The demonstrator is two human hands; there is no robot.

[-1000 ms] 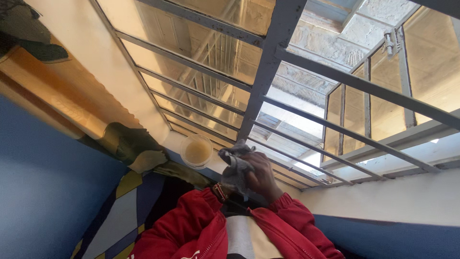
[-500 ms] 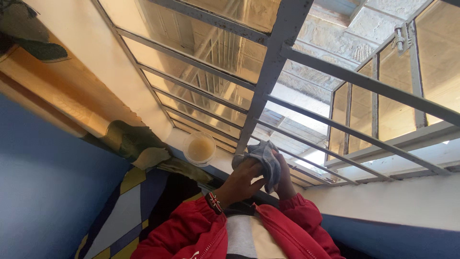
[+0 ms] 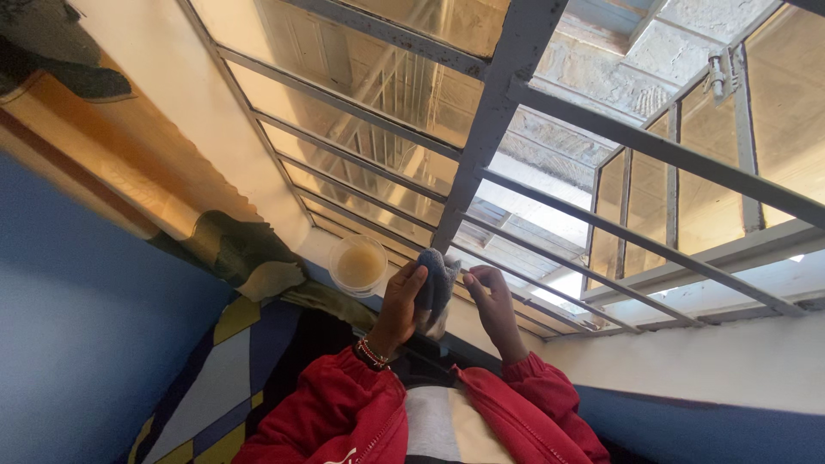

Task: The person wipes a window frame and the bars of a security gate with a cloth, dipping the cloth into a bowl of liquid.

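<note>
Cloth (image 3: 436, 279), grey-blue and bunched, sits in the person's left hand (image 3: 402, 305), just right of the plastic cup (image 3: 357, 265) that stands on the window sill (image 3: 320, 243). Left hand: fingers curled round the cloth from the side nearer the cup, thumb up against its top edge; grip closed on the fabric. A beaded bracelet (image 3: 371, 353) circles that wrist, above the red jacket sleeve (image 3: 344, 404).

Right hand (image 3: 491, 302): further from the cup, on the far side of the cloth. Fingers loosely bent, fingertips close to the cloth's edge; whether they touch it cannot be told. It grips nothing, held half open.

Cup: clear, round, with pale cloudy liquid inside. It stands apart from both hands, the left one nearer.

Window frame (image 3: 485, 129): grey painted metal bars, rising from the sill behind the cup and the cloth; the thick upright bar ends just above the cloth. Dusty panes between the bars.

Curtain (image 3: 129, 180): orange and dark green, hanging on the side of the cup away from the hands, against a blue wall (image 3: 77, 344).
</note>
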